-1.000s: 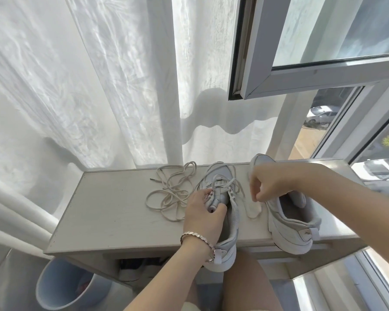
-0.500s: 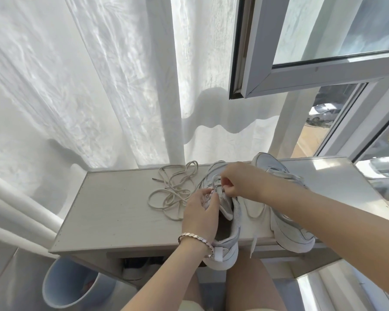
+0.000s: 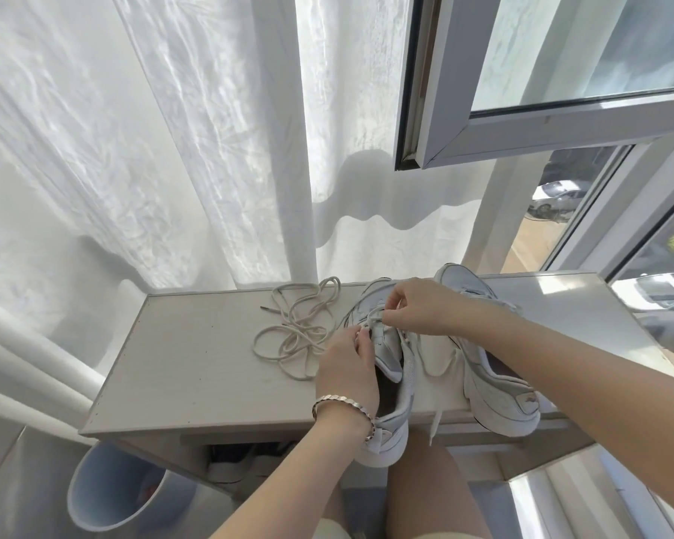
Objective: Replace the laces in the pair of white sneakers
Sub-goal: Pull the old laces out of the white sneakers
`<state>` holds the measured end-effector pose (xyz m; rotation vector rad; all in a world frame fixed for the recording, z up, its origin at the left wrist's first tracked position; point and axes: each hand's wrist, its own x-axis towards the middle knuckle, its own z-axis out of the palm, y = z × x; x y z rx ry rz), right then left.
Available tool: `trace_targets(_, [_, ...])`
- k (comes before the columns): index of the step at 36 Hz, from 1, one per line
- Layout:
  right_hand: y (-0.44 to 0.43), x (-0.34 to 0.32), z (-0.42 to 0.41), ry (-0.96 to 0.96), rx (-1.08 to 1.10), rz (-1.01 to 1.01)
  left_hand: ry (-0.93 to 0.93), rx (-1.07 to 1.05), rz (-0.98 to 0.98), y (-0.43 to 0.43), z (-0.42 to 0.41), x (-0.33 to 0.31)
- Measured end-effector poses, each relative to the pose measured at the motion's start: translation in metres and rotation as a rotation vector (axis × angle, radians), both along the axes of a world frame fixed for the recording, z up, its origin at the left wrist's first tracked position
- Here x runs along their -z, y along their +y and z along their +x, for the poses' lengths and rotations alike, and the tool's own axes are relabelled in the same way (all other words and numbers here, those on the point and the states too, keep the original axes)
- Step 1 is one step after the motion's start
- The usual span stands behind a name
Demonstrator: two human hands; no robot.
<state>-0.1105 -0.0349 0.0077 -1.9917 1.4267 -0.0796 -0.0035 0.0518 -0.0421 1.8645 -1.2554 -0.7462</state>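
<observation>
Two white sneakers stand on a pale wooden table. The left sneaker has its heel hanging over the front edge. My left hand, with a bracelet at the wrist, grips that shoe's left side by the eyelets. My right hand reaches across and pinches the white lace at the upper eyelets; the lace's loose part droops between the shoes and over the table edge. The right sneaker lies partly under my right forearm. A loose beige lace lies tangled to the left of the shoes.
White curtains hang behind the table. An open window sash juts out above the right side. A pale blue bin stands on the floor under the table's left front corner. My bare knees are below the front edge.
My right hand moved left from the right sneaker to the left sneaker's eyelets and now pinches the lace there. My left hand stayed on the left sneaker.
</observation>
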Motion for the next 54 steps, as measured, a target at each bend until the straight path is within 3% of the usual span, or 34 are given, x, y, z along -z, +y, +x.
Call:
trace_targets(4, [0.004, 0.0, 0.014, 0.164, -0.033, -0.155, -0.017, 0.008, -0.003, 0.001, 0.0, -0.001])
trace_targets(10, [0.005, 0.002, 0.0, -0.204, 0.126, -0.123, 0.029, -0.03, 0.006, 0.001, 0.0, -0.003])
trace_targets(13, [0.009, -0.003, -0.011, -0.444, 0.098, -0.115, 0.044, -0.028, 0.014, 0.002, 0.0, -0.004])
trace_targets(16, [0.019, -0.016, -0.026, -0.552, 0.025, -0.126, 0.047, -0.029, 0.005, 0.001, 0.002, -0.003])
trace_targets(22, [0.029, -0.031, -0.055, -0.42, -0.195, -0.039, 0.038, -0.005, 0.002, 0.001, 0.0, -0.003])
trace_targets(29, [0.017, -0.052, -0.079, -0.577, -0.072, 0.046, 0.019, 0.013, 0.005, 0.0, 0.001, -0.002])
trace_targets(34, [0.009, -0.052, -0.082, -0.274, -0.196, -0.02, 0.017, 0.007, 0.005, 0.0, 0.0, -0.002])
trace_targets(37, [0.001, -0.055, -0.089, -0.443, -0.064, -0.108, 0.038, 0.005, -0.006, 0.001, 0.001, -0.002])
trace_targets(40, [-0.01, -0.061, -0.101, -0.65, 0.071, -0.061, 0.041, 0.005, 0.005, 0.0, 0.001, 0.0])
trace_targets(42, [-0.014, -0.061, -0.105, -0.413, 0.041, -0.059, 0.025, 0.011, 0.012, -0.001, 0.001, 0.0])
trace_targets(44, [-0.012, -0.058, -0.101, 0.033, -0.091, -0.099, 0.022, 0.011, 0.01, -0.002, 0.0, 0.001])
trace_targets(46, [-0.007, -0.059, -0.094, 0.216, -0.159, -0.116, 0.024, 0.01, 0.009, -0.002, 0.001, 0.001])
trace_targets(51, [-0.004, -0.068, -0.103, -0.266, 0.062, -0.247, 0.023, 0.006, -0.001, -0.002, 0.001, 0.0])
trace_targets(52, [-0.006, -0.067, -0.107, -0.315, 0.125, -0.302, 0.019, 0.01, -0.004, -0.002, 0.001, 0.0])
trace_targets(54, [-0.007, -0.058, -0.11, -0.212, 0.192, -0.421, 0.001, 0.017, -0.012, -0.001, 0.0, 0.0])
